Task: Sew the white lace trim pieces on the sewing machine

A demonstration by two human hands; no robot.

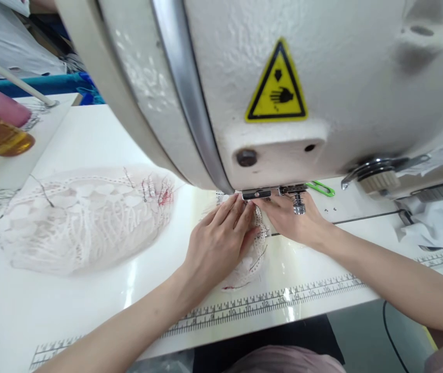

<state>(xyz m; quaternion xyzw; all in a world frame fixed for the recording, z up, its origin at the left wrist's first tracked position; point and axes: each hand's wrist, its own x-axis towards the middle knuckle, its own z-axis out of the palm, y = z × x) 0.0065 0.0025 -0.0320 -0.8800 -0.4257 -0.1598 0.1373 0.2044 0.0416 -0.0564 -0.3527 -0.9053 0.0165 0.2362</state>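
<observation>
A piece of white lace with dark red and black thread ends lies under the sewing machine head. My left hand rests on this lace, its fingers stretched forward and flat near the needle area. From the right, my right hand reaches in against the lace's far edge, fingers extended and partly hidden behind the machine's lower parts. The needle itself is hidden from me. A silver thumbscrew hangs just in front of my right hand.
A larger white lace piece with loose threads lies to the left. A printed ruler strip runs along the front edge. Thread cones stand at far left, a green clip-like item behind my right hand, white cloth at right.
</observation>
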